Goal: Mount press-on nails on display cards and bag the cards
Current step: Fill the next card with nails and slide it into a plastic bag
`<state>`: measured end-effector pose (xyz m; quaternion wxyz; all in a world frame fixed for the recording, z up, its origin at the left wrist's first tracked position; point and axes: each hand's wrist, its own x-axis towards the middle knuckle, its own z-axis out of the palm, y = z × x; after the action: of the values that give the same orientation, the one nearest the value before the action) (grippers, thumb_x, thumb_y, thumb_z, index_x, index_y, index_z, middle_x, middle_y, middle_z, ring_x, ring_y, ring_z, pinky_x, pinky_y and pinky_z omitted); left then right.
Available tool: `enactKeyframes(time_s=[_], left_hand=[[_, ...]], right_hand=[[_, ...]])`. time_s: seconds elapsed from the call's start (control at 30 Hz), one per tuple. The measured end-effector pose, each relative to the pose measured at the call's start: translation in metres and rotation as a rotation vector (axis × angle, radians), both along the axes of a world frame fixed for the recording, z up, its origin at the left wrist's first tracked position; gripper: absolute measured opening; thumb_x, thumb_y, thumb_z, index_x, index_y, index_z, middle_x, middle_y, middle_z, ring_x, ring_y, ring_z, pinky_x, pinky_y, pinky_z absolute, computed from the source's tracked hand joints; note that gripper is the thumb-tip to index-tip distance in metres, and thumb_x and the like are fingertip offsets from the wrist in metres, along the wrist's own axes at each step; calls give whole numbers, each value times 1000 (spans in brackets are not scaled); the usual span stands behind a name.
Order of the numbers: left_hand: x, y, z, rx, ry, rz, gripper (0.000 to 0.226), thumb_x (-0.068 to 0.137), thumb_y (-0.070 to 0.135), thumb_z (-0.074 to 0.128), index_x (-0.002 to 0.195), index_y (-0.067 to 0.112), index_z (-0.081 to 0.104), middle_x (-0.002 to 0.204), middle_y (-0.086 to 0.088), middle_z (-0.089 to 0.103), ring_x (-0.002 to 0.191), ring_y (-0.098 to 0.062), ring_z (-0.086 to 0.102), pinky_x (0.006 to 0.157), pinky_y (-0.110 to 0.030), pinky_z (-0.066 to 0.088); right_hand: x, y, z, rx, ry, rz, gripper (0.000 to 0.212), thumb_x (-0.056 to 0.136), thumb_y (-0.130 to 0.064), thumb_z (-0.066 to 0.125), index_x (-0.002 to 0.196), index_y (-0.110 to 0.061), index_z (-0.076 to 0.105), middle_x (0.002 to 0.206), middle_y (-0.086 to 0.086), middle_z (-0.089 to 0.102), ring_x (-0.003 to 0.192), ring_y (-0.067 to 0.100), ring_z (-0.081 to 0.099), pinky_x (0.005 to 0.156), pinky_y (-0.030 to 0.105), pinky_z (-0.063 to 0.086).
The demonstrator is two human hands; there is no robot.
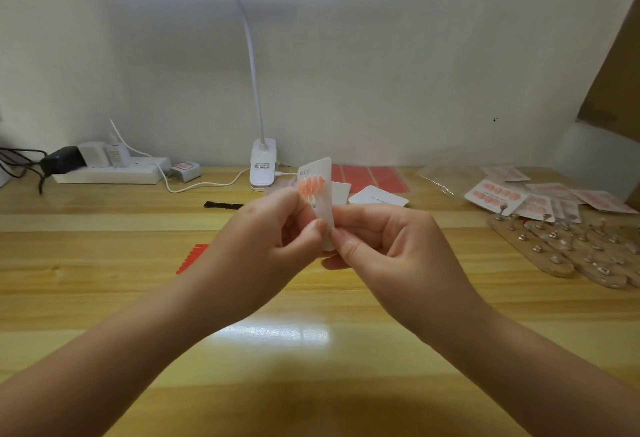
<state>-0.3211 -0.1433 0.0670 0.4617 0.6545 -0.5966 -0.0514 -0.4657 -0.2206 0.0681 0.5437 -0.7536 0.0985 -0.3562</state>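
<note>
Two bare forearms are reaching in over the wooden tabletop [104,298], and both hands are meeting above its middle. The left hand [263,246] is curling its fingers [311,228] round the left edge of a white display card [320,208], thumb pressing on the front; the right hand [391,246] is pinching the card's lower right edge between thumb and forefinger, so both hands are clamping on the card and lifting it clear of the tabletop, upright and tilted slightly. A row of peach press-on nails [311,186] is sitting across the card's upper half; the lower half appears to be awaiting its row, so mounting is judged partly done. The card is likely light and thin, bending easily, and the nails small, glossy and prone to popping off; holding by the bare edges, away from the nails, seems safest. Left of the hands, a strip of red adhesive tabs [192,258] is lying flat. Further back, blank white cards [379,196] and red adhesive sheets [370,177] are lying near the wall. At right, metal nail stands on boards [571,249] are lying beside finished cards in clear bags [519,194]. At the rear, a clip-on desk lamp [263,166] is shining, with a power strip [107,170] at far left.
</note>
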Motion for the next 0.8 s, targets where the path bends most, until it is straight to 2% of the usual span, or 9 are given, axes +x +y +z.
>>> enactKeyframes(time_s=[0.17, 0.23, 0.3, 0.37, 0.57, 0.63, 0.7, 0.8], left_hand=[[2, -2, -5, 24, -31, 12, 16, 83, 37, 49, 69, 28, 50, 74, -1, 58, 53, -6, 42, 52, -21, 38], [4, -3, -6, 35, -22, 9, 13, 80, 36, 47, 69, 29, 49, 74, -3, 58, 56, -14, 46, 53, -27, 41], [4, -3, -6, 31, 31, 8, 14, 81, 34, 46, 71, 26, 50, 70, -6, 58, 64, -24, 51, 62, -42, 47], [4, -4, -6, 16, 80, 5, 15, 81, 34, 46, 72, 23, 51, 70, -8, 58, 68, -31, 53, 64, -53, 47], [3, -4, -8, -5, 60, 7, 24, 88, 43, 50, 76, 23, 55, 73, -10, 61, 68, -29, 55, 62, -50, 49], [3, -4, -8, -15, 56, 6, 18, 85, 39, 52, 76, 24, 55, 73, -9, 61, 68, -29, 55, 62, -49, 49], [3, -4, -8, -26, 54, 7, 19, 90, 37, 52, 75, 25, 54, 73, -10, 61, 67, -29, 55, 61, -48, 48], [4, -5, -9, -47, 58, 15, 21, 93, 35, 48, 78, 20, 53, 72, -12, 60, 67, -32, 54, 62, -53, 48]], right_hand=[[1, -1, -2, 3, 10, 1, 31, 92, 2, 57, 102, -24, 71, 90, -5, 76, 81, 6, 72, 68, 15, 54], [2, -2, -2, 22, 16, 9, 31, 93, 2, 56, 101, -24, 71, 90, -4, 76, 82, 7, 72, 68, 16, 55], [2, -3, -2, 55, 15, 18, 32, 93, 2, 56, 98, -25, 71, 89, -3, 76, 81, 9, 73, 68, 17, 55], [3, -4, -2, 90, 10, 23, 33, 93, 2, 55, 95, -26, 71, 87, -3, 76, 81, 10, 73, 67, 17, 55], [3, -3, -3, 93, 11, 29, 28, 93, 0, 57, 99, -23, 71, 89, -3, 76, 81, 9, 73, 67, 17, 55], [2, -3, -2, 100, 5, 32, 28, 92, 0, 58, 98, -24, 71, 88, -3, 76, 81, 9, 73, 67, 16, 55], [2, -3, -2, 105, 3, 32, 29, 92, 0, 58, 97, -26, 71, 89, -4, 76, 81, 9, 73, 67, 16, 55], [3, -4, -2, 120, 3, 20, 30, 92, 1, 57, 96, -25, 72, 88, -4, 76, 79, 10, 73, 66, 15, 54]])
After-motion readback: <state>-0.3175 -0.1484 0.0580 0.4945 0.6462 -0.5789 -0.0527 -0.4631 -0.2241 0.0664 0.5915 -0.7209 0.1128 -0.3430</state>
